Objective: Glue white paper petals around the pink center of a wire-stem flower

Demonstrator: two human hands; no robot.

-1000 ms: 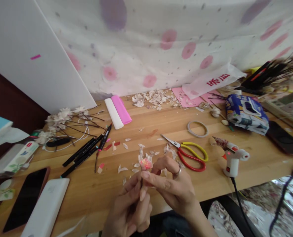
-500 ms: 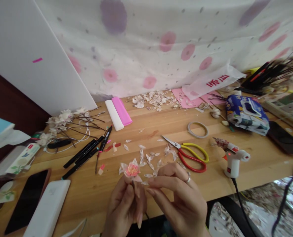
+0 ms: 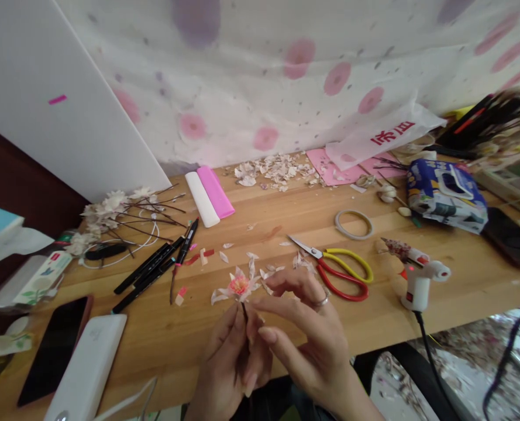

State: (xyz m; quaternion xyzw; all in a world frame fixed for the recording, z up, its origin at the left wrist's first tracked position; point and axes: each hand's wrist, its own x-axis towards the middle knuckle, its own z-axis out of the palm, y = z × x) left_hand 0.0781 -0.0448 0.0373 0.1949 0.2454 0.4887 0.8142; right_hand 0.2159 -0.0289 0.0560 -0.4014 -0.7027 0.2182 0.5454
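Across the table (image 3: 163, 339), petals (image 3: 223, 257) lie loose — left hand (image 3: 224, 358) pinches the stem (image 3: 244, 313) of a flower (image 3: 239, 285) already petalled; right hand (image 3: 317, 336) nearby, fingers spread.

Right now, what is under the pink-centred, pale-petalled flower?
Under the pink-centred flower, a thin dark stem runs down into the left hand, which covers part of it; that part cannot be seen.

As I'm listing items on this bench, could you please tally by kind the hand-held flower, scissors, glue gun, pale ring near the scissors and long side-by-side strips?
Flower, held in the left hand: 1
Scissors: 1
Glue gun: 1
Pale ring: 1
Long strips, a white strip and a pink strip: 2
Total: 6
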